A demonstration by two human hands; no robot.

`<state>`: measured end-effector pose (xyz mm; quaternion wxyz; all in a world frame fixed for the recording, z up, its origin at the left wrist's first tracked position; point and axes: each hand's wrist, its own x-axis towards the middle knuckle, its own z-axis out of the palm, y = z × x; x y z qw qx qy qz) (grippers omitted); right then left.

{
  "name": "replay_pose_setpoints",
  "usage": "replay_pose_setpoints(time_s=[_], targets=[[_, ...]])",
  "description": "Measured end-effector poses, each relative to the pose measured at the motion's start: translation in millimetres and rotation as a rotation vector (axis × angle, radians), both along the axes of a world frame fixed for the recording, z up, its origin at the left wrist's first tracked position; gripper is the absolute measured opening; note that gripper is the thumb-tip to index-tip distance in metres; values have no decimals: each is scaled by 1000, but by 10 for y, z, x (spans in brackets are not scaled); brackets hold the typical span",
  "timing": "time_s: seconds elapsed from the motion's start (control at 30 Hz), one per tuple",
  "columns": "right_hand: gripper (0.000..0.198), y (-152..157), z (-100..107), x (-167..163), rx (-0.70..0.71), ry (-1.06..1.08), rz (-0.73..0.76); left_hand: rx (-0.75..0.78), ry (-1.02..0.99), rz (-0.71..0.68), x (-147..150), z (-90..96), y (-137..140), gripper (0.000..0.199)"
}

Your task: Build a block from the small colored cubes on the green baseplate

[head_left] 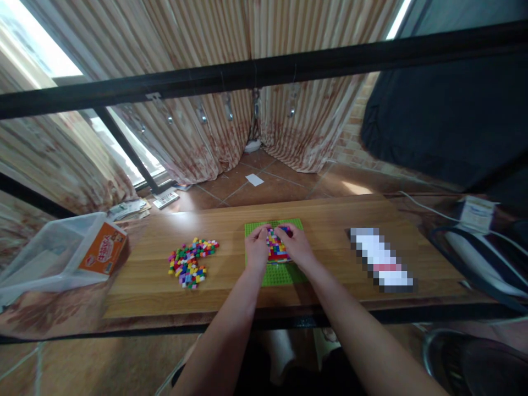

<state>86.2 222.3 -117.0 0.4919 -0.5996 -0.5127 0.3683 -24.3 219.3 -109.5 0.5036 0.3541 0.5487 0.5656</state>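
A green studded baseplate [280, 276] lies on the wooden board in front of me. On it stands a low build of many-coloured toy bricks [278, 250], with red along its near edge. My left hand [258, 247] is at the build's left side, fingers curled and thumb bent in towards the far left corner. From the right, my right hand [297, 245] closes over the far right part, its thumb and fingertips on the bricks. Both hands hide the build's sides and some of its top. Left of the plate lies a loose heap of small coloured bricks [192, 263].
The wooden board [231, 297] rests on a table. A clear plastic bin [58, 256] with an orange label stands at the left. To the right lies a blurred-out, phone-shaped item [381, 259]. A white cable [429, 208] and a black bar [231, 80] are beyond.
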Motion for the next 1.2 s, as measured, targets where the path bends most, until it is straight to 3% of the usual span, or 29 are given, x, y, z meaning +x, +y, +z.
replay_pose_setpoints(time_s=[0.13, 0.23, 0.37, 0.5, 0.63, 0.83, 1.03, 1.2], targets=[[42, 10, -14, 23, 2, 28, -10, 19, 86, -2, 3, 42, -5, 27], [51, 9, -6, 62, 4, 70, -32, 93, 266, 0, -177, 150, 4, 25], [54, -2, 18, 153, 26, 110, -138, 146, 565, -8, -775, 344, -23, 20], [49, -29, 43, 237, 24, 30, -148, 13, 805, 81, -1438, 479, -144, 19], [45, -63, 66, 262, 41, -29, -168, -92, 931, 126, -1776, 503, -255, 21], [46, -79, 65, 258, 35, -57, -164, -152, 1132, 54, -1689, 430, -276, 24], [44, -49, 17, 297, 22, 18, -143, -164, 1439, -162, -1480, 361, -183, 33], [45, -57, 18, 326, 46, 18, -121, -148, 1485, -199, -1457, 262, -139, 32]])
